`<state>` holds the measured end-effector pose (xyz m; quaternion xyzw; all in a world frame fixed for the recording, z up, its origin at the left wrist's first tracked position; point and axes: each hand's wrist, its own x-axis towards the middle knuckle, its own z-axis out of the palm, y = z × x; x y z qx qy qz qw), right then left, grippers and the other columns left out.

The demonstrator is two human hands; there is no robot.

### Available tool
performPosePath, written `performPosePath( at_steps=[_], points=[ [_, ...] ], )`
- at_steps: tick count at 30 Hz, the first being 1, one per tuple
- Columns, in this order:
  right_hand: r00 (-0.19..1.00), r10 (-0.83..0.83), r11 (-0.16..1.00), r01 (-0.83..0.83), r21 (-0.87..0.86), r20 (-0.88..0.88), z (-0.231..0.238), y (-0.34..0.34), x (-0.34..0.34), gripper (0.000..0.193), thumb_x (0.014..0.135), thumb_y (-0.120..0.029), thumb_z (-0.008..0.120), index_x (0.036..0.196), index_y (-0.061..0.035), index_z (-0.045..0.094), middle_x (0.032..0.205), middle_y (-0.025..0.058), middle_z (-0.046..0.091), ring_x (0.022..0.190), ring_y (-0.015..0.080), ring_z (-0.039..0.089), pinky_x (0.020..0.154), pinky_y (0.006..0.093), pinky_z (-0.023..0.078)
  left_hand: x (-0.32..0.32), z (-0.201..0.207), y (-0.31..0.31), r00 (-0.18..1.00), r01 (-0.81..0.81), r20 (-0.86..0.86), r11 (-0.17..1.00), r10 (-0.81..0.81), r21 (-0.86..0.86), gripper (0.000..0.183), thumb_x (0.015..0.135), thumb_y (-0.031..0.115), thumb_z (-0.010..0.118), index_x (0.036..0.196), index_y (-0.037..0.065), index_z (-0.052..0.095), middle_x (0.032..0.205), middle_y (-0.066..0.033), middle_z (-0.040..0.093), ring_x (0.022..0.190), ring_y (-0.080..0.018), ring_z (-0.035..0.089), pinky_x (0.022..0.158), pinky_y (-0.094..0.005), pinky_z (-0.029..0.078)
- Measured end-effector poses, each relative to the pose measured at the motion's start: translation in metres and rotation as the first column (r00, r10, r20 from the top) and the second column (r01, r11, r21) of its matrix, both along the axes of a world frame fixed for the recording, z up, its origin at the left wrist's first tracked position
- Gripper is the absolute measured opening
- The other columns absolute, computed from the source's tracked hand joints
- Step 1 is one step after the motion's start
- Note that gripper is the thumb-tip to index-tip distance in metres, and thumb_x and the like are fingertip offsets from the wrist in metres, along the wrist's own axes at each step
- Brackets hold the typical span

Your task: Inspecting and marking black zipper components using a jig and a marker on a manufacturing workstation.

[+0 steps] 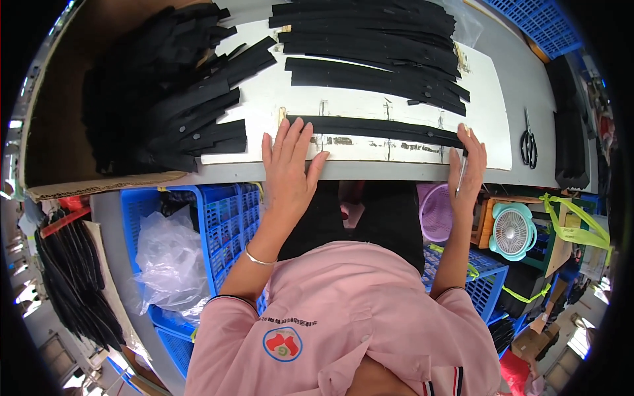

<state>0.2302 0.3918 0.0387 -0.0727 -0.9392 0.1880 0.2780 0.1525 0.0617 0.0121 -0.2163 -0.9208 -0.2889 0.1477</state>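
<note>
A single black fabric strip (376,127) lies across the white board (489,105), near the table's front edge, with a small round stud toward its right end. My left hand (289,162) lies flat over the strip's left end, fingers stretched out and thumb apart. At the right end, my right hand (470,162) rests with its fingertips on the strip. A slim silver pen (460,179) is held in that hand, pointing back toward me. Dark ruled marks and small wooden stops show on the board around the strip.
More black strips (370,30) are stacked farther back on the board. A heap of strips (152,99) fills the open carton on the left. Black scissors (528,142) lie at the right. Below the table stand a blue crate (228,218) with clear plastic and a turquoise fan (514,231).
</note>
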Motion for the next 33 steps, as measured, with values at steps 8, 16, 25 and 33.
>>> performPosePath(
  at_steps=[8,16,25,33],
  points=[
    [0.94,0.341,0.65,-0.251,-0.717,-0.02,0.032,-0.109,-0.062,0.023,0.103,-0.017,0.062,0.121,-0.0045,0.071,0.102,0.0058,0.073,0.087,0.0123,0.063,0.08,0.0261,0.048,0.002,0.0,0.0,0.999,-0.026,-0.033,1.0,0.026,0.006,0.051,0.095,0.027,0.073,0.139,0.004,0.061,0.144,-0.014,0.059,0.142,-0.0329,0.048,0.123,-0.0558,0.021],
    [0.892,0.449,0.568,-0.232,-0.79,0.06,-0.001,-0.149,-0.11,0.019,0.102,-0.018,0.067,0.11,-0.0007,0.072,0.082,0.002,0.069,0.073,0.0044,0.059,0.063,0.0195,0.043,0.003,0.004,0.004,0.999,-0.051,-0.015,0.999,0.051,-0.006,0.051,0.095,0.027,0.072,0.139,0.006,0.062,0.143,-0.0122,0.059,0.142,-0.0315,0.048,0.122,-0.058,0.02],
    [0.885,0.461,0.667,-0.299,-0.682,0.063,-0.003,-0.154,-0.112,0.022,0.102,-0.019,0.066,0.103,0.003,0.072,0.086,0.0059,0.073,0.074,0.012,0.067,0.068,0.0251,0.051,0.003,0.004,0.003,0.998,-0.052,0.021,0.999,0.051,0.009,0.052,0.095,0.027,0.073,0.143,0.01,0.061,0.146,-0.0097,0.057,0.144,-0.0298,0.046,0.123,-0.0558,0.018],
    [0.916,0.397,0.757,-0.293,-0.584,0.056,-0.01,-0.154,-0.111,0.022,0.101,-0.018,0.067,0.102,0.0027,0.074,0.086,0.0044,0.074,0.074,0.0079,0.065,0.068,0.0232,0.051,0.002,0.003,0.004,0.998,-0.062,-0.014,0.998,0.062,0.007,0.05,0.093,0.029,0.074,0.137,0.007,0.064,0.14,-0.0105,0.06,0.14,-0.0301,0.049,0.123,-0.0585,0.017]
  ],
)
